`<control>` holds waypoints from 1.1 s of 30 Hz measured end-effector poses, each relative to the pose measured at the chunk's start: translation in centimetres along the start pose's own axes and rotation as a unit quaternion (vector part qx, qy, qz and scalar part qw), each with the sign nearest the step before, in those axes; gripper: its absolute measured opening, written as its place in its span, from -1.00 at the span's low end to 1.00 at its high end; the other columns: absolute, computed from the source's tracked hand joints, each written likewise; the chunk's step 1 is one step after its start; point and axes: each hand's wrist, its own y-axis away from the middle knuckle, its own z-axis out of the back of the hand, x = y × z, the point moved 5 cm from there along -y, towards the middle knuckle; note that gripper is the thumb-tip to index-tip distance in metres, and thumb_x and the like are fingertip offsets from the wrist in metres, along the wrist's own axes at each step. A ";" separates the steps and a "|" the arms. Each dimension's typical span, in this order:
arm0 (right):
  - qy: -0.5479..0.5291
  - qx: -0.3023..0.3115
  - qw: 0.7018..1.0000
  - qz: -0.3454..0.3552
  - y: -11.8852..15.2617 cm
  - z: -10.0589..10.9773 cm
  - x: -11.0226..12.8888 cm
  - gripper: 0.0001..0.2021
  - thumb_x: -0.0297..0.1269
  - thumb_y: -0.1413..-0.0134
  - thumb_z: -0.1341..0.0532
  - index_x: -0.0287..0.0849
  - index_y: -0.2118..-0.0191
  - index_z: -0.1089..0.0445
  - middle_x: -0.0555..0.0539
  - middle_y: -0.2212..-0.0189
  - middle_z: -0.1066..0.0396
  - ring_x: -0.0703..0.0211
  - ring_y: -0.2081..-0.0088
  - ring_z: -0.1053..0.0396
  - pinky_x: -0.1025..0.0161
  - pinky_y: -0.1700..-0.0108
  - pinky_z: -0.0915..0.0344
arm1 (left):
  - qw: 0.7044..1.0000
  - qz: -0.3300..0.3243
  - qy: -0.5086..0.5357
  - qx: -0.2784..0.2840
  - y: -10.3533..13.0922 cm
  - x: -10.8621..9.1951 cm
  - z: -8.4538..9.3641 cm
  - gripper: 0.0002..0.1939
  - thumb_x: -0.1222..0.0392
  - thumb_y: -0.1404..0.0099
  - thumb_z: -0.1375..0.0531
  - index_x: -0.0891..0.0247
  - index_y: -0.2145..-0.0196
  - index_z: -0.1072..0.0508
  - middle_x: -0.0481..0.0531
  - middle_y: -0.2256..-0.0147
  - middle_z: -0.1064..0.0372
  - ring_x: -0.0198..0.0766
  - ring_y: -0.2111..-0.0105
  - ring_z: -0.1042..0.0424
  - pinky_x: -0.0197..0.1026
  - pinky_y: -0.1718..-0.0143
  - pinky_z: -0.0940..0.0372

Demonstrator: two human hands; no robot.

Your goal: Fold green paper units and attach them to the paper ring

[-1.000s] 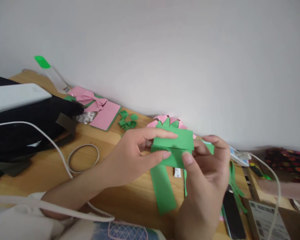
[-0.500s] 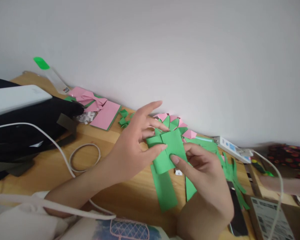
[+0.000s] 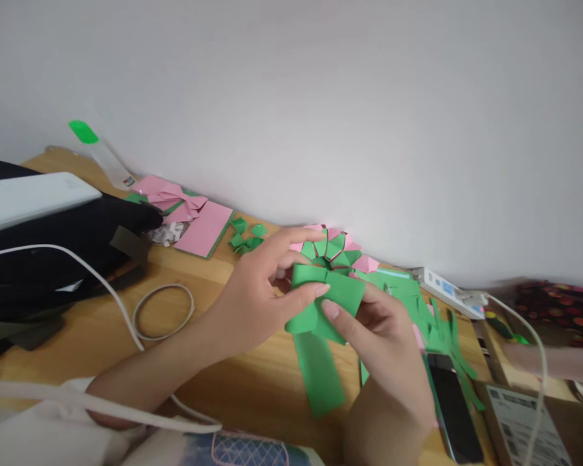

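Both hands hold one folded green paper piece (image 3: 340, 294) above the wooden table. My left hand (image 3: 257, 291) pinches its left part, thumb in front and the other fingers behind or along the top. On its right side my right hand (image 3: 383, 330) grips the paper between thumb and fingers, some of them hidden. Behind the piece lies a ring of folded green and pink paper (image 3: 337, 244). A green strip (image 3: 319, 372) rests on the table below the hands.
Pink sheets (image 3: 206, 228) and small green folded pieces (image 3: 243, 241) lie at the back left. A white power bank (image 3: 39, 197) sits on black cloth. At right are a phone (image 3: 454, 408), green strips, a power strip (image 3: 449, 291) and another person's arm (image 3: 548, 360).
The green piece has tilted and dropped slightly in my hands. My left index finger has come down from its raised position toward the paper, and my right hand has shifted a little left.
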 end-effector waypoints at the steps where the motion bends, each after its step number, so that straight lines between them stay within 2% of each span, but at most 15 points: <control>1: 0.006 -0.004 1.000 0.001 0.0 0.0 0.0 -0.90 -0.26 -0.05 -0.33 -0.04 0.27 -0.57 -0.01 0.41 -0.54 0.18 0.37 -0.46 0.27 0.34 -0.43 | 1.000 -0.003 -0.003 0.002 0.1 -0.1 -0.1 -0.57 0.28 -0.20 -0.26 0.18 -0.03 -0.37 -0.10 0.44 -0.43 -0.34 0.44 -0.43 -0.37 0.51 -0.30; 5: 0.013 -0.014 1.000 0.010 0.1 0.0 0.1 -0.91 -0.29 -0.05 -0.33 -0.04 0.29 -0.58 0.00 0.39 -0.59 0.20 0.39 -0.48 0.28 0.32 -0.44 | 1.000 -0.007 0.006 0.012 0.3 -0.3 -0.3 -0.57 0.30 -0.20 -0.24 0.19 -0.04 -0.35 -0.11 0.42 -0.42 -0.37 0.46 -0.40 -0.36 0.47 -0.32; 9: -0.003 -0.039 0.999 0.021 0.1 0.1 0.3 -0.90 -0.35 -0.03 -0.34 0.00 0.33 -0.59 0.06 0.39 -0.60 0.27 0.40 -0.49 0.37 0.32 -0.44 | 0.998 0.015 0.052 0.023 0.3 0.0 -0.3 -0.54 0.28 -0.15 -0.29 0.19 -0.02 -0.36 -0.07 0.33 -0.46 -0.34 0.38 -0.43 -0.33 0.37 -0.37; 12: -0.017 -0.059 0.998 0.031 0.2 0.3 0.4 -0.87 -0.37 -0.03 -0.35 0.05 0.33 -0.59 0.11 0.40 -0.60 0.33 0.42 -0.48 0.45 0.37 -0.42 | 0.991 0.053 0.110 0.055 0.1 0.6 -0.5 -0.63 0.21 -0.16 -0.31 0.20 0.05 -0.41 -0.06 0.32 -0.46 -0.33 0.36 -0.45 -0.34 0.39 -0.38; 15: -0.021 -0.063 0.997 0.034 0.3 0.4 0.5 -0.86 -0.38 -0.03 -0.35 0.05 0.32 -0.59 0.11 0.39 -0.61 0.34 0.42 -0.48 0.46 0.36 -0.42 | 0.986 0.077 0.124 0.077 -0.1 0.8 -0.5 -0.72 0.25 -0.17 -0.30 0.21 0.13 -0.46 -0.10 0.39 -0.46 -0.39 0.42 -0.44 -0.40 0.43 -0.35; 21: -0.022 -0.063 0.997 0.030 0.5 0.5 0.3 -0.88 -0.33 -0.08 -0.33 0.07 0.29 -0.60 0.10 0.40 -0.60 0.33 0.42 -0.48 0.44 0.35 -0.43 | 0.992 0.059 0.100 0.048 0.2 0.3 -0.4 -0.77 0.37 -0.15 -0.28 0.24 0.19 -0.48 -0.13 0.44 -0.47 -0.45 0.49 -0.40 -0.45 0.48 -0.31; 27: -0.015 -0.085 0.996 0.031 0.9 0.5 0.2 -0.88 -0.31 -0.11 -0.32 0.08 0.26 -0.59 0.09 0.42 -0.59 0.30 0.41 -0.48 0.41 0.34 -0.43 | 0.995 0.050 0.079 0.031 0.5 0.2 -0.5 -0.76 0.33 -0.17 -0.28 0.24 0.16 -0.49 -0.07 0.37 -0.52 -0.38 0.40 -0.47 -0.43 0.43 -0.36; 33: 0.006 -0.083 0.995 0.049 1.0 0.4 0.3 -0.87 -0.33 -0.12 -0.31 0.08 0.26 -0.59 0.12 0.37 -0.60 0.30 0.38 -0.48 0.40 0.30 -0.42 | 0.996 0.052 0.073 0.020 0.5 0.1 -0.4 -0.76 0.32 -0.15 -0.29 0.27 0.18 -0.50 -0.03 0.38 -0.54 -0.36 0.40 -0.49 -0.42 0.46 -0.35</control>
